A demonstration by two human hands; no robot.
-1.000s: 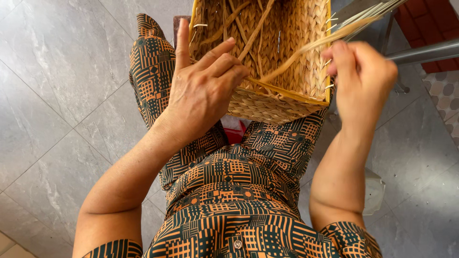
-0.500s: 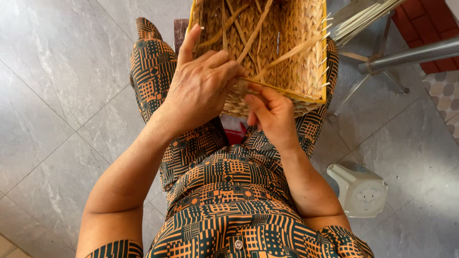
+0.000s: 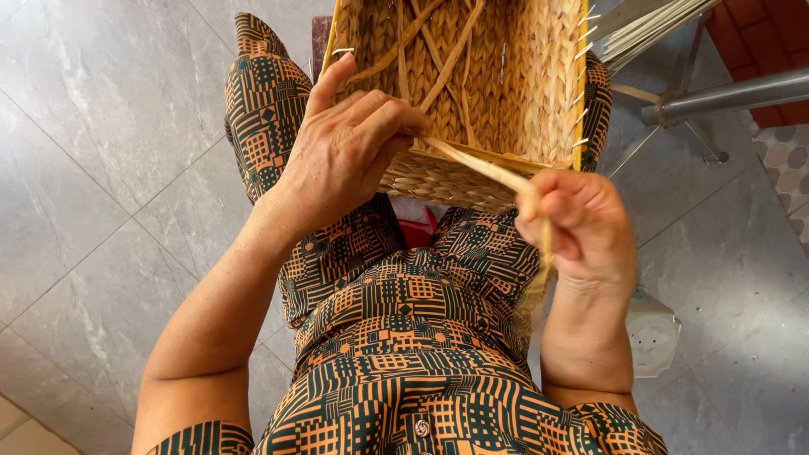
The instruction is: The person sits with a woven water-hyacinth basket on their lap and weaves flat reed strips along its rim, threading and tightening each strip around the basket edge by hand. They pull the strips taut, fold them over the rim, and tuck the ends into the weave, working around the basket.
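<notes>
Holding the basket (image 3: 472, 101) on our lap, our left hand (image 3: 350, 156) grips its rim; our right hand (image 3: 577, 223) clenches a straw strand (image 3: 480, 168) running inside.

A floor of large grey tiles (image 3: 101, 152) spreads under the seated person, whose green-and-orange patterned garment (image 3: 404, 337) fills the lower middle. A small red object (image 3: 419, 229) shows between the knees. At upper right stand a metal frame (image 3: 725, 94), a bundle of pale reeds (image 3: 653, 29), and red tiles (image 3: 758, 21). A white round object (image 3: 653, 333) sits on the floor at right.
</notes>
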